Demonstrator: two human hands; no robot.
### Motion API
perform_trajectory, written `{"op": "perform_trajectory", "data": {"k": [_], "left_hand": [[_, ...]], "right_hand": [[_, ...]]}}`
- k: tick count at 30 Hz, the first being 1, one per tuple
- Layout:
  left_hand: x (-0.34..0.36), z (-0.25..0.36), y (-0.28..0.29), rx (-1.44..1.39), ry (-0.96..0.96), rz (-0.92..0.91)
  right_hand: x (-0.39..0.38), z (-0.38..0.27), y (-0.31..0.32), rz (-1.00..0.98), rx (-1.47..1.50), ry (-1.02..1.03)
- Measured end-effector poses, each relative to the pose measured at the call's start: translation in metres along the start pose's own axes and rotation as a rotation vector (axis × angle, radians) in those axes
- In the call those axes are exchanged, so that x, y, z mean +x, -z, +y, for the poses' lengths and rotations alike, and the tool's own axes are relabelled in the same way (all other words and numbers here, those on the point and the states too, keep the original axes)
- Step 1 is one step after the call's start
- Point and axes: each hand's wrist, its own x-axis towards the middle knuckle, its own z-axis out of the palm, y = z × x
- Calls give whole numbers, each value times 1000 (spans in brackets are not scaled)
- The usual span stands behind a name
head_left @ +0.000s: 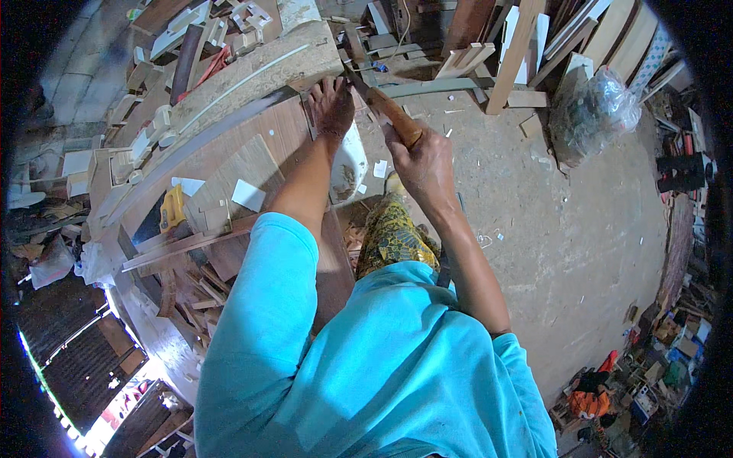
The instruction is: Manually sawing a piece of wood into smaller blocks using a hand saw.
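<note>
Right hand (pixel 424 156): closed around wooden handle of a saw (pixel 385 107), blade angled up-left. Left hand (pixel 330 103): fingers spread, pressed flat on curved board (pixel 229 126) at counter (pixel 252 164) edge, just beside blade.

A person in a bright blue shirt (pixel 366 366) leans over a wooden workbench (pixel 252 153). The left hand (pixel 332 103) lies flat, fingers spread, at the far end of the bench top. The right hand (pixel 424 160) is closed around the wooden handle of a tool (pixel 385 107), whose dark blade points up toward the left hand. A yellow tool (pixel 172 208) lies on the bench. Wood scraps are piled behind it. A clear plastic bag (pixel 599 107) sits on the dusty floor (pixel 580 229).
</note>
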Motion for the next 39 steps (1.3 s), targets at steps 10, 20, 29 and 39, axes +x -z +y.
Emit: {"op": "perform_trajectory", "data": {"k": [10,20,29,39], "left_hand": [[2,6,2,13,-10,-26],[5,-14,-54,-115,-52,27],[3,8,16,-77,32,-14],[5,41,-1,-204,25,-138]], "right_hand": [[35,-18,17,-121,234,-136],[131,-79,17,-309,415,-192],[182,-118,-21,-606,121,-210],[98,-4,1,-235,30,27]]}}
